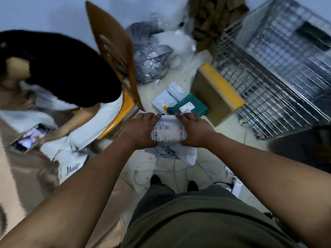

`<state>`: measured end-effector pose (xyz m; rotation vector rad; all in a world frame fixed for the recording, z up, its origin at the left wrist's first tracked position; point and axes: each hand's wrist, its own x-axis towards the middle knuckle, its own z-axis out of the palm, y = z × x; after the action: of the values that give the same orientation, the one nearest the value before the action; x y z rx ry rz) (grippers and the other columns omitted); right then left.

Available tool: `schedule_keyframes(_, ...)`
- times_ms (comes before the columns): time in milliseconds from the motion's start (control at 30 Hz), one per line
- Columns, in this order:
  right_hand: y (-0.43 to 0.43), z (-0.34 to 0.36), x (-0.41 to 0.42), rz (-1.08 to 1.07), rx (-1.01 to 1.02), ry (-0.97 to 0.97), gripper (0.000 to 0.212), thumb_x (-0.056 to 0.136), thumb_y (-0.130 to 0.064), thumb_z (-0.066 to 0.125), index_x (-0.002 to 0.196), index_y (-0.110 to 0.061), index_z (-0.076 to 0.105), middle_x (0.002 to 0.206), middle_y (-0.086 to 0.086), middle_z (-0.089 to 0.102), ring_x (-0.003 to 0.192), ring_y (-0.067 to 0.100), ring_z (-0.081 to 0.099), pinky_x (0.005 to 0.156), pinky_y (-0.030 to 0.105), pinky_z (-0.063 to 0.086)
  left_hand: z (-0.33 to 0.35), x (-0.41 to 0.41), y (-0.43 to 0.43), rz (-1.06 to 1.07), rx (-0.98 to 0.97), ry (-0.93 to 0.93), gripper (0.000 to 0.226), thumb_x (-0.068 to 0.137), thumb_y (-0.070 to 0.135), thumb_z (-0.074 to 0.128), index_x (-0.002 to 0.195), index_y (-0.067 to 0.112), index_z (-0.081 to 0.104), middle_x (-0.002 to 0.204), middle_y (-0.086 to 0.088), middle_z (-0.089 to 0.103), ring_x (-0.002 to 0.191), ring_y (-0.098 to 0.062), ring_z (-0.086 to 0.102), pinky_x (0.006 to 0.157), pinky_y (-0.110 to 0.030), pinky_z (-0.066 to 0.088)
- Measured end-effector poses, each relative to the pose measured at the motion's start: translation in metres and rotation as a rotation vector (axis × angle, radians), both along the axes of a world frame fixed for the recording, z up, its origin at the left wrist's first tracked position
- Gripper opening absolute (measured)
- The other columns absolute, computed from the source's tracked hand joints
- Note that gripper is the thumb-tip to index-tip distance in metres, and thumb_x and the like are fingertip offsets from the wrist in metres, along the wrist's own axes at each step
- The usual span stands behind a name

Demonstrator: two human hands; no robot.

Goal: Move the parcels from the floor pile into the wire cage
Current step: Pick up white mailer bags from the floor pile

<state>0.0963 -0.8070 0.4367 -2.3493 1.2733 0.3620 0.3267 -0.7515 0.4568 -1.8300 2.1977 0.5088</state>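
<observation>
Head view: left hand (pixel 141 130), right hand (pixel 193 129) clasped round white parcel (pixel 168 134); label blurred; cage (pixel 279 72) cropped.

Both bare arms reach forward and down from the lower corners of the view and converge at the middle. The left hand (pixel 141 129) and the right hand (pixel 192 130) lie level with each other, backs turned up. Each grips one end of a white parcel (pixel 168 134), with fingers curled over its far edge and thumbs at the near side.
</observation>
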Motion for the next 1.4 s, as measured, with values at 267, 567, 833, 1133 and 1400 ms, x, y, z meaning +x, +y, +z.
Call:
schedule_keyframes(267,-0.014,-0.006,-0.036,-0.363,-0.004,0.035,0.116,0.072,-0.058,0.078,0.161,-0.030,0.009,0.160,0.005,0.030,0.146,0.031,0.028,0.111,0.048,0.040,-0.009,-0.031,-0.105,-0.363,-0.012,0.005,0.105,0.076,0.054,0.075,0.162,0.028,0.022,0.161,-0.001,0.032,0.148,-0.025,0.028,0.110,-0.046,0.044)
schedule_keyframes(567,-0.046,-0.042,-0.067,-0.572,0.048,0.079,0.115,0.074,-0.058,0.076,0.161,-0.028,0.008,0.163,0.006,0.026,0.148,0.030,0.025,0.113,0.047,0.038,-0.057,-0.078,-0.187,-0.550,0.086,-0.022,0.112,0.074,0.054,0.078,0.162,0.030,0.014,0.163,-0.001,0.029,0.149,-0.026,0.028,0.111,-0.049,0.043)
schedule_keyframes(833,-0.153,-0.079,-0.090,-0.536,0.065,0.084,0.116,0.072,-0.062,0.075,0.161,-0.027,0.011,0.159,0.008,0.031,0.145,0.032,0.029,0.111,0.045,0.039,-0.096,-0.106,-0.279,-0.459,0.107,-0.023,0.104,0.078,0.049,0.072,0.162,0.029,0.015,0.162,-0.001,0.030,0.146,-0.028,0.031,0.112,-0.047,0.040)
schedule_keyframes(1133,-0.304,-0.109,-0.045,-0.276,0.108,0.070,0.107,0.082,-0.054,0.072,0.162,-0.030,0.006,0.165,0.006,0.018,0.152,0.031,0.016,0.115,0.051,0.034,-0.133,-0.050,-0.356,-0.113,0.086,0.016,0.099,0.079,0.046,0.071,0.162,0.026,0.020,0.162,-0.002,0.030,0.146,-0.031,0.030,0.110,-0.050,0.039)
schedule_keyframes(1400,-0.416,-0.169,0.015,-0.090,0.144,0.085,0.102,0.087,-0.047,0.070,0.162,-0.030,0.004,0.168,0.006,0.008,0.155,0.029,0.007,0.118,0.052,0.029,-0.196,0.002,-0.408,0.138,0.043,0.058,0.098,0.078,0.050,0.072,0.160,0.025,0.025,0.159,-0.004,0.034,0.141,-0.032,0.035,0.104,-0.050,0.044)
